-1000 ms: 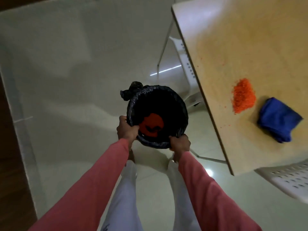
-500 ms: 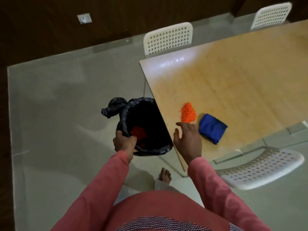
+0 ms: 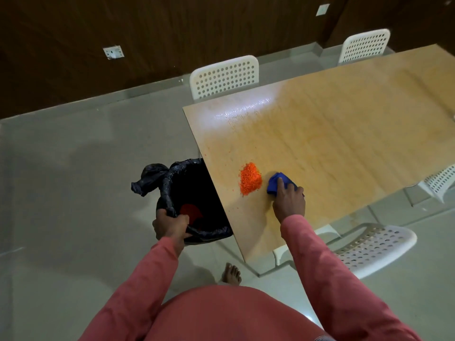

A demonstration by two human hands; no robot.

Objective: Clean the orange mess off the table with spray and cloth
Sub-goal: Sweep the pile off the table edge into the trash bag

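Observation:
A small heap of orange grains (image 3: 250, 178) lies on the wooden table (image 3: 344, 134) near its left edge, with scattered specks around it. Just right of the heap is a blue cloth (image 3: 274, 184), and my right hand (image 3: 288, 200) rests on it with fingers closing over it. My left hand (image 3: 170, 223) grips the rim of a bin lined with a black bag (image 3: 187, 190), held below the table's left edge. Orange material shows inside the bin. No spray bottle is in view.
White perforated chairs stand around the table: one at the far end (image 3: 224, 76), one further right (image 3: 364, 45), one at the near side (image 3: 369, 247). The floor is pale tile; a dark wooden wall runs behind. My bare foot (image 3: 231, 273) is beside the table's near corner.
My right hand left the bin rim, reached over the table and came down on the blue cloth. The bin, now held by my left hand alone, moved against the table edge.

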